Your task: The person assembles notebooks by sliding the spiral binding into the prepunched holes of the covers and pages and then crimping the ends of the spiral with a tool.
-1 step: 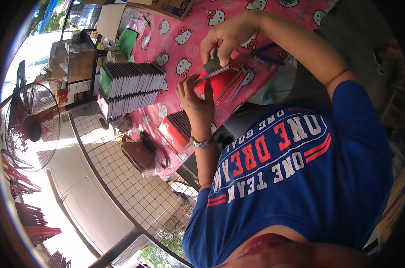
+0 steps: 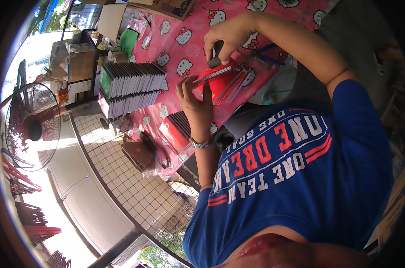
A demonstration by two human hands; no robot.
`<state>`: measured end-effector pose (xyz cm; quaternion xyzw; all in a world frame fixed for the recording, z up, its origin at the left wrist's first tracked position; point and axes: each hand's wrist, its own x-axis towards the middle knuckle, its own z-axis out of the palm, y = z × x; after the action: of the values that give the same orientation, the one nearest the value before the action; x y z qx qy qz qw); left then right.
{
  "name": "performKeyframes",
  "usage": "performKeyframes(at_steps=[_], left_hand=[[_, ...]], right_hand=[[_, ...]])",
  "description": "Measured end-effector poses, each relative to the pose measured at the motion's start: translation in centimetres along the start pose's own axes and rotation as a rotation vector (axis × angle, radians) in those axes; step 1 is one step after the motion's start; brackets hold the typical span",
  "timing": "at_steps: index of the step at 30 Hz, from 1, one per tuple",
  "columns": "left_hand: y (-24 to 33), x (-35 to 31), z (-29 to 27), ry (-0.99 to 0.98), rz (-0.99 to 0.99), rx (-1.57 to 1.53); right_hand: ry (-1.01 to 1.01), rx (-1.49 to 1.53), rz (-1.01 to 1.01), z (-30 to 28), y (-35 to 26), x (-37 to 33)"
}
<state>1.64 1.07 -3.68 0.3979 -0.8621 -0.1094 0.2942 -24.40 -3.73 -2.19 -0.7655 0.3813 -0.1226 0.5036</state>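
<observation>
A red notebook (image 2: 220, 87) with a white ringed binding (image 2: 215, 75) lies near the table's edge, on top of other red-covered books. My left hand (image 2: 195, 99), with a metal watch at the wrist, grips its left end, thumb on the cover and fingers by the end of the binding. Between the thumb and fingers of my right hand (image 2: 227, 36) is a small dark grey-green block (image 2: 215, 61). The block is tilted just above the binding; whether it touches is hard to tell.
Two stacks of ring-bound notebooks (image 2: 133, 80) stand left on the pink patterned tablecloth (image 2: 184, 44). Nearer are more red notebooks (image 2: 175, 129) and a brown bag (image 2: 140, 154). A cardboard box (image 2: 166, 6) sits at the far edge. A fan (image 2: 34, 129) stands beyond a wire grid (image 2: 108, 152).
My right hand has shifted slightly right, and the block in it has tilted and risen a little off the binding. My left hand and the notebook stay nearly where they were.
</observation>
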Motion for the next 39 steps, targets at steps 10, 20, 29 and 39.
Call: performKeyframes(at_steps=[10, 20, 29, 39], left_hand=[[-0.9, 0.0, -1.1, -0.094, -0.182, -0.199], [-2.0, 0.2, -0.5, -0.067, -0.141, -0.297], [-2.0, 0.5, -0.5, -0.07, -0.242, -0.332], [-3.3, -1.6, 0.7, 0.174, -0.564, -0.955]], right_hand=[[-0.207, 0.832, -0.306, 0.0, -0.3, 2.1], [-0.075, 0.257, -0.186, 0.2, -0.5, 3.1], [0.423, -0.596, 0.429, -0.3, 9.3, 2.9], [0.845, -0.689, 0.459, 16.6, 13.0, -7.5]])
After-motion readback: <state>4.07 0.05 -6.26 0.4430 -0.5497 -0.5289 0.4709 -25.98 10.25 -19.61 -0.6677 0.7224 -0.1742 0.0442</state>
